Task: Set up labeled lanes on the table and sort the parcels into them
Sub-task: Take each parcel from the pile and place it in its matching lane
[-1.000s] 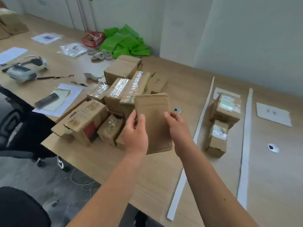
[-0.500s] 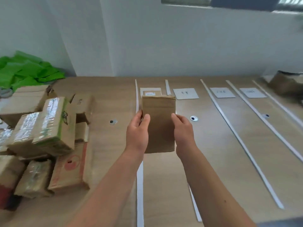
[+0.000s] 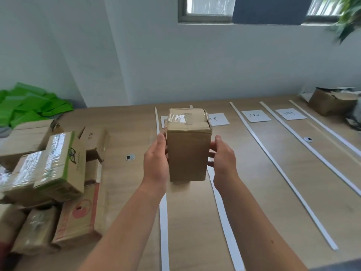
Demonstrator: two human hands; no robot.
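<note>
**Parcel held upright in the leftmost lane**

The left hand [image 3: 156, 163] and right hand [image 3: 222, 161] grip a tall brown parcel [image 3: 187, 151] by its sides, fingers curled round its edges. It stands upright between the two leftmost white strips [image 3: 163, 222] on the desk [image 3: 254, 192], partly hiding a far paper label [image 3: 163, 120]. A pile of boxes [image 3: 58, 173] lies at the left.

This looks like an office or workroom turned into a parcel-sorting station. A long wood-laminate table [image 3: 254, 192] with a round cable grommet [image 3: 130, 157] stands against a plain white wall [image 3: 195, 65] under a high window [image 3: 207, 8]. White strips [image 3: 163, 222] divide the tabletop into lanes headed by handwritten label sheets [image 3: 256, 116] near the far edge, and cardboard parcels [image 3: 58, 169] crowd its left edge.
</note>
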